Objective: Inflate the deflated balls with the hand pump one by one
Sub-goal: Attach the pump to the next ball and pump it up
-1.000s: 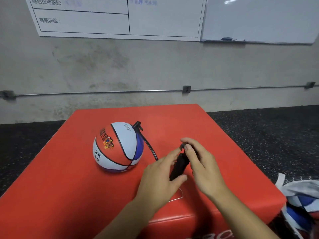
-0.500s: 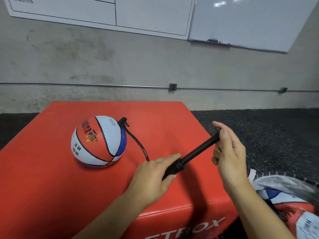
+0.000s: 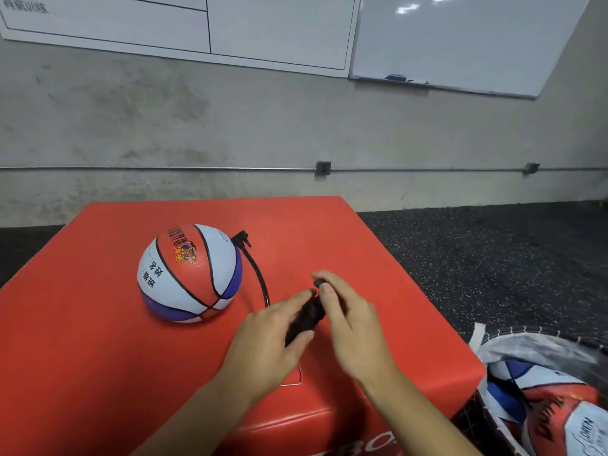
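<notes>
A red, white and blue ball (image 3: 190,273) rests on the red padded box (image 3: 98,324), left of centre. A black hose (image 3: 258,274) runs from the ball's right side to a black hand pump (image 3: 306,319). My left hand (image 3: 269,340) grips the pump barrel. Just to its right, my right hand (image 3: 348,320) holds the pump's handle end, pushed in close against the barrel. Both hands hide most of the pump.
A net bag (image 3: 543,390) holding more balls of the same colours lies on the floor at the lower right. Dark speckled floor (image 3: 493,264) surrounds the box. A grey wall with whiteboards (image 3: 454,41) and a metal pipe (image 3: 427,169) stands behind.
My right hand has pushed the pump handle back in from its extended position. The left hand keeps its grip on the barrel. The ball has stayed in place.
</notes>
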Available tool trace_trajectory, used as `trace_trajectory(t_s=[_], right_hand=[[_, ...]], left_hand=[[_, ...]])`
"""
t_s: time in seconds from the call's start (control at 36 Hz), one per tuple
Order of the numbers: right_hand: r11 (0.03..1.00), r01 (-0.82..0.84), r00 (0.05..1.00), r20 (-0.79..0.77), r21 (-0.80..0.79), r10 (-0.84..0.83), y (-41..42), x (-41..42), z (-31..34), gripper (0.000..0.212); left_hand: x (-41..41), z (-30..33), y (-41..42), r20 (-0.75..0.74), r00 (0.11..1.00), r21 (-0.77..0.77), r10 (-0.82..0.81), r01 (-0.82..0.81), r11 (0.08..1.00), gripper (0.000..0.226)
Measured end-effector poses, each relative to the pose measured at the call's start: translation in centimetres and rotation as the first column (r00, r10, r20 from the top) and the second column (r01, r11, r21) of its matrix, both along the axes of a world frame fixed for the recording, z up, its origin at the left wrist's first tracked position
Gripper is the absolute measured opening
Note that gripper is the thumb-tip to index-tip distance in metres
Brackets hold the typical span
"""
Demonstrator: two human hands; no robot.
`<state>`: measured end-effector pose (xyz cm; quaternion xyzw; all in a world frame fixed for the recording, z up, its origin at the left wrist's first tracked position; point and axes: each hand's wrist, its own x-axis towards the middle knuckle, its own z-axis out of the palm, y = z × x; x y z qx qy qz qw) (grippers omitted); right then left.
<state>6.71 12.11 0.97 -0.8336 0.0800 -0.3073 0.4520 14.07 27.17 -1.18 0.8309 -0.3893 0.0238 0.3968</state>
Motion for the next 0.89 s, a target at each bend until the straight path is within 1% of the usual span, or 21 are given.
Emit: trace_trajectory(t_s=[0.08,0.17,0.22,0.31,0.39,0.5,0.56,0.61,0.75,0.89], right_hand=[[0.998,0.028,1.0,-0.007,-0.056,-0.029,0.1,-0.2,-0.3,0.027],[0.988,0.031,0.999,-0.035,-0.15,-0.037,-0.4,-0.6,-0.2,0.036],[0.987,0.018,0.999,-0.024,-0.159,-0.022,-0.8,-0.9,0.3,0.039],[0.998,0.025,0.995,0.093,-0.053,-0.02,-1.5,-1.3,1.7,0.032],[0.995,0.066,0.965,0.249,0.074,-0.083,-2.9,-1.7,3.6,0.031],[0.966,0.072,0.931,0.331,0.249,-0.155,-5.1,-1.7,4.3,0.035],[0.953,0.073,0.927,0.332,0.294,-0.173,-5.5,-1.4,4.2,0.036],[0.952,0.076,0.927,0.33,0.298,-0.177,-5.2,-1.0,4.1,0.036],[0.981,0.092,0.947,0.29,0.169,-0.139,-2.9,-0.1,3.4,0.031],[0.995,0.045,0.987,0.151,0.087,-0.058,-1.1,0.6,1.5,0.031]], left_hand=[[-0.2,0.1,0.1,-0.003,1.0,-0.001,-0.007,0.007,1.0,0.068],[-0.3,0.2,0.2,-0.011,1.0,0.0,-0.014,0.014,1.0,0.066],[-0.4,0.2,0.4,-0.011,1.0,0.004,-0.016,0.016,1.0,0.065],[-0.6,0.3,0.5,0.003,1.0,0.025,-0.026,0.026,0.999,0.066],[-1.0,0.6,0.4,0.025,0.999,0.052,-0.042,0.041,0.998,0.068],[-1.3,0.7,0.0,0.071,0.996,0.089,-0.049,0.042,0.995,0.069],[-1.3,0.7,-0.1,0.084,0.995,0.102,-0.048,0.04,0.994,0.069],[-1.1,0.6,-0.1,0.08,0.996,0.1,-0.046,0.038,0.994,0.07],[-0.6,0.2,0.1,0.06,0.998,0.084,-0.023,0.018,0.996,0.069],[0.0,0.0,0.3,0.019,1.0,0.056,-0.014,0.013,0.998,0.069]])
